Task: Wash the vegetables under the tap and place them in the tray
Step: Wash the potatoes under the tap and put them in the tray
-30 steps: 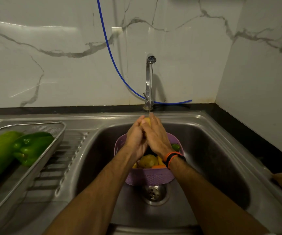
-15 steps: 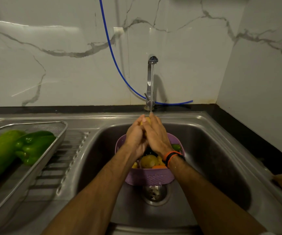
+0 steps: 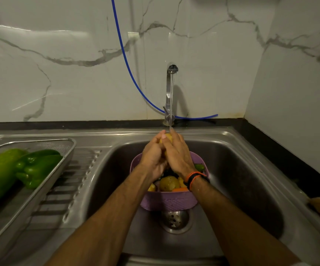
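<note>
staying clasped round potato (image 3: 166, 138) under tap (image 3: 171, 93), both hands unmoved.

Basket (image 3: 167, 201) in sink (image 3: 241, 169), under tap (image 3: 169, 93); tray (image 3: 45, 181) left, holding 2 vegetables (image 3: 20, 169).

Yellowish vegetable (image 3: 166, 138) (potato, perhaps) under tap (image 3: 171, 93)

You face a white marble-veined wall (image 3: 78, 77) meeting a second one at the right corner; a blue hose (image 3: 125, 60) hangs down it; a black countertop (image 3: 282, 150) runs below; light is dim.
</note>
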